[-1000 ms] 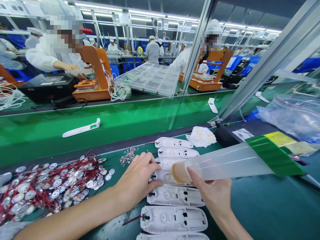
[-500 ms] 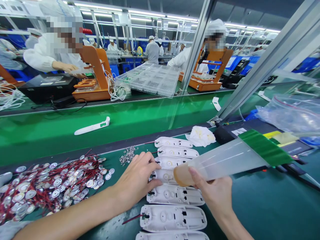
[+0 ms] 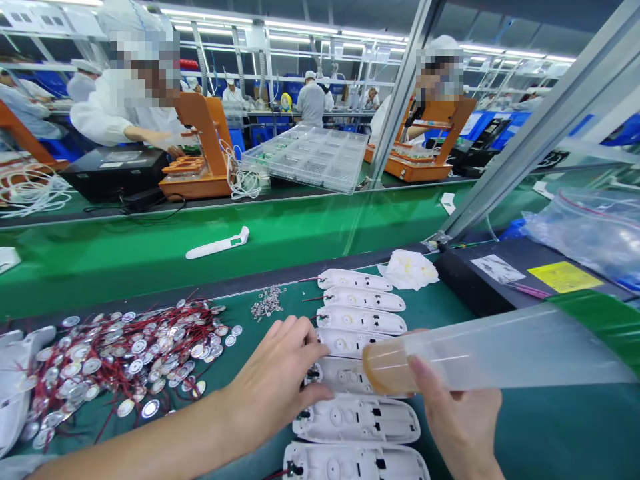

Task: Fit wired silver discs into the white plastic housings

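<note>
White plastic shells [image 3: 360, 418] lie open side up in a column, with red wires at the left ends of some. My left hand [image 3: 285, 370] has its thumb and fingers around the left end of one shell [image 3: 345, 375] in the middle of the column. In my right hand [image 3: 450, 407] is a translucent glue bottle [image 3: 480, 350], tilted, with an amber tip end and a green far end. That tip end is over the same shell and hides its right part. Amber marks show on some shells farther up.
Metal discs with red wires [image 3: 135, 353] are heaped at left, beside small metal parts [image 3: 267, 302]. A crumpled tissue [image 3: 410, 269] and a black box [image 3: 493, 270] stand behind. One white part [image 3: 217, 243] lies on the green belt [image 3: 125, 247]. Co-workers sit across it.
Both my hands and the glue bottle have moved one shell nearer to me, from the fourth shell to the fifth. The view has shifted a little, and the white part on the belt appears farther right.
</note>
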Tool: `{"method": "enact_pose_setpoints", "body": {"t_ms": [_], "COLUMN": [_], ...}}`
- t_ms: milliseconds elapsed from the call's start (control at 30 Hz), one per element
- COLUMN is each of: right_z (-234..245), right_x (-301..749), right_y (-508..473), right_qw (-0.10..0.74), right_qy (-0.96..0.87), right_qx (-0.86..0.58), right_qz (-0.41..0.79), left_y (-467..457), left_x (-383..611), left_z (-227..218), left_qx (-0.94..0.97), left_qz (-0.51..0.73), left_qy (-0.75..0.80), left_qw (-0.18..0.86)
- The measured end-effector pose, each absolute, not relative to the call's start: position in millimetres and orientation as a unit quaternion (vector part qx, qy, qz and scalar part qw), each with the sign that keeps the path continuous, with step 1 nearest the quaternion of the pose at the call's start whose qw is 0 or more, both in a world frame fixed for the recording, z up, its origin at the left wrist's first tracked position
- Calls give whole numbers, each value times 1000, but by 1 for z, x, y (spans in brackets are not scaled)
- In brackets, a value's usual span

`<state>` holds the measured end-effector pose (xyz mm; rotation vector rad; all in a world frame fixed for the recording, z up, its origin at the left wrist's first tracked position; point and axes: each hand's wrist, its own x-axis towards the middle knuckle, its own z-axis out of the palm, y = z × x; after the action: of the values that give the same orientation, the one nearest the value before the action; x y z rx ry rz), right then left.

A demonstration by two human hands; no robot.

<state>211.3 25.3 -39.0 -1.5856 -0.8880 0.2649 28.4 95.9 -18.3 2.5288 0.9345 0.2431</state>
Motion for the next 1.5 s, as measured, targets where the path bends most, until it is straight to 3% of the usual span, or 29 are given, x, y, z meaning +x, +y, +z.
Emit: {"method": "enact_pose_setpoints", "body": {"t_ms": [500, 700, 1500], "right_z": [-31, -31, -31], "right_x": [198, 203, 208], "right_y": [27, 26, 27], "right_qw": [593, 556, 583], "right_qy": [-351, -402, -378], "right_qx": [-702, -716, -708], "right_qz": [177, 128, 129], "left_y": [91, 91, 91], "left_x": [30, 30, 30], "left_z": [-23, -23, -22], "left_qx": [909, 909, 906], "left_qz": [105, 108, 98], "left_qy": [341, 345, 351], "left_qw": [215, 208, 216]}}
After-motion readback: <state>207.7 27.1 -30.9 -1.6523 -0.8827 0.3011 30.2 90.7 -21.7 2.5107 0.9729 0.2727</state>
